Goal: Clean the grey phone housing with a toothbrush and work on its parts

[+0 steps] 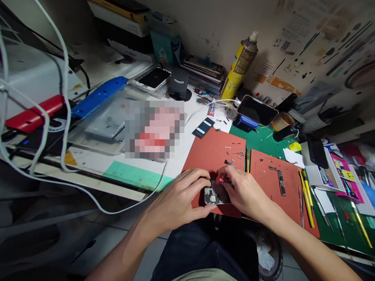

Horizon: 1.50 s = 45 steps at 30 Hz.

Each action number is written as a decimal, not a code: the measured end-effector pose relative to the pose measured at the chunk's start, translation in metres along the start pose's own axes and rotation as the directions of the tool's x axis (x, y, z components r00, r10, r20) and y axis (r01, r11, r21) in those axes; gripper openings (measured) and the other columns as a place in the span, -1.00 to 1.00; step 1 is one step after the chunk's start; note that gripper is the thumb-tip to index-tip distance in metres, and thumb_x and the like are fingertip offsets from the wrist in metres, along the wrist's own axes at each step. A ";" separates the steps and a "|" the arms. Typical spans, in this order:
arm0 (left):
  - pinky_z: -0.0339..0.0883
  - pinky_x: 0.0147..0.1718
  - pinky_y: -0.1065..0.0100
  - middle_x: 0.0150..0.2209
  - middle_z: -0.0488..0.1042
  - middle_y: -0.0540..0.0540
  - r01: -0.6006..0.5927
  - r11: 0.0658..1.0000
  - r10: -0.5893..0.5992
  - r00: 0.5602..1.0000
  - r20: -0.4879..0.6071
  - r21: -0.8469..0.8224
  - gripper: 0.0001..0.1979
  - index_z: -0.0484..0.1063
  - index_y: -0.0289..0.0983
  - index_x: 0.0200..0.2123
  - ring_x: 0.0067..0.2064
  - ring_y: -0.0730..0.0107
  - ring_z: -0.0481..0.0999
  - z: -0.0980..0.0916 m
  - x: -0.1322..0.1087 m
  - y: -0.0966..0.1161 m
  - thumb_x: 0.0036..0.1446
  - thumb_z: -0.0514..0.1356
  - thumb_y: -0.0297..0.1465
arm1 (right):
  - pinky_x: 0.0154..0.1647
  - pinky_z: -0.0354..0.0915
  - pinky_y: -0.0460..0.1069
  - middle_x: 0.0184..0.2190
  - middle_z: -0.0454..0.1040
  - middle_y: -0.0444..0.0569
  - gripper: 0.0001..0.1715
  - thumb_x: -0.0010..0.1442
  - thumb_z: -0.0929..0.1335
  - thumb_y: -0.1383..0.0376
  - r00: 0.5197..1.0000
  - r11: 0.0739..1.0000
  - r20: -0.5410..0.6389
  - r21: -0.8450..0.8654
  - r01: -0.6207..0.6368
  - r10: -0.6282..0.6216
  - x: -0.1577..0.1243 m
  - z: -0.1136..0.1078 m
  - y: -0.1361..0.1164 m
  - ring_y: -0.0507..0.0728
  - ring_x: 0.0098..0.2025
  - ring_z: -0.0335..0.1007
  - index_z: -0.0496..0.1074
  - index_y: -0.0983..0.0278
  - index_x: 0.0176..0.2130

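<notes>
My left hand (186, 195) grips the left end of an opened phone (212, 199), fingers along the far edge and thumb at the near edge. The phone's inner parts show beside my thumb. My right hand (246, 189) is closed over the phone's right part, pinching a small red-ended tool (219, 180) whose tip and full shape are hidden. Under the phone lies a red-brown work mat (202, 160). Small screws and loose parts (234, 153) are scattered just beyond my right hand, and a slim yellow screwdriver (247, 159) lies between the two mat halves.
On the right mat half lie a phone logic board (281, 181) and yellow-handled tweezers (306, 199). A phone on a stand (258, 110) and a yellow spray can (238, 66) stand behind. A white cable (117, 212) loops over the left table edge. Boxes with tools (322, 171) stand right.
</notes>
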<state>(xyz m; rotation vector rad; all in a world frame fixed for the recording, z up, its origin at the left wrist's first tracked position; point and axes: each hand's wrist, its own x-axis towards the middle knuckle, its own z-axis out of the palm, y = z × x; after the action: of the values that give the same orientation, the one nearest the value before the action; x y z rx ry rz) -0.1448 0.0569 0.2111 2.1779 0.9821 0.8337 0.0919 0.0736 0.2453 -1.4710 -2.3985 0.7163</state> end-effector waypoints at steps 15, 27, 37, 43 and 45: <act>0.52 0.13 0.06 0.13 0.48 -0.18 -0.042 0.998 0.041 0.998 0.038 0.035 -0.70 0.48 -0.24 0.09 0.15 0.09 0.54 0.000 0.001 -0.001 0.33 0.37 -0.37 | -0.41 0.13 -0.04 -0.21 0.60 -0.02 -0.88 0.42 0.26 0.36 0.999 0.999 -0.015 -0.040 -0.037 0.037 0.001 0.008 0.003 0.09 -0.38 0.47 0.27 0.19 -0.04; 0.53 0.11 0.05 0.12 0.48 -0.19 -0.049 0.997 0.048 0.999 0.024 0.059 -0.71 0.51 -0.26 0.01 0.14 0.05 0.54 0.003 0.000 -0.002 0.26 0.42 -0.40 | -0.41 0.13 -0.06 -0.22 0.58 -0.05 -0.77 0.35 0.27 0.48 0.999 0.999 -0.048 -0.042 0.008 -0.010 0.003 0.010 -0.002 0.06 -0.39 0.40 0.24 0.18 -0.08; 0.51 0.13 0.03 0.14 0.48 -0.19 -0.065 0.996 0.064 0.998 0.021 0.056 -0.68 0.49 -0.27 0.07 0.15 0.06 0.52 0.004 -0.001 -0.004 0.29 0.41 -0.40 | -0.39 0.16 -0.04 -0.23 0.55 -0.05 -0.82 0.39 0.26 0.44 0.998 0.999 -0.055 -0.036 0.014 -0.016 0.000 0.014 0.002 0.09 -0.35 0.45 0.23 0.17 -0.08; 0.50 0.13 0.02 0.14 0.48 -0.18 -0.071 0.995 0.070 0.997 0.020 0.072 -0.61 0.46 -0.28 0.11 0.16 0.07 0.51 0.005 0.001 -0.003 0.26 0.43 -0.41 | -0.38 0.15 -0.05 -0.24 0.54 -0.05 -0.82 0.37 0.28 0.47 0.998 0.998 -0.066 -0.069 -0.002 -0.002 0.001 0.014 0.001 0.08 -0.36 0.43 0.28 0.19 -0.10; 0.50 0.14 0.02 0.14 0.49 -0.18 -0.071 0.995 0.070 0.997 0.018 0.075 -0.57 0.45 -0.28 0.13 0.16 0.06 0.51 0.005 0.001 -0.002 0.25 0.44 -0.40 | -0.36 0.17 -0.05 -0.24 0.54 -0.05 -0.85 0.40 0.29 0.45 0.998 0.998 -0.060 -0.066 -0.013 0.009 0.001 0.013 0.001 0.08 -0.34 0.44 0.30 0.20 -0.10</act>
<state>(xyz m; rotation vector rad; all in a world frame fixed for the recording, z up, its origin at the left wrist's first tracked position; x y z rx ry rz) -0.1413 0.0574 0.2063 2.2918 0.9485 0.8235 0.0869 0.0715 0.2337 -1.5102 -2.3920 0.5920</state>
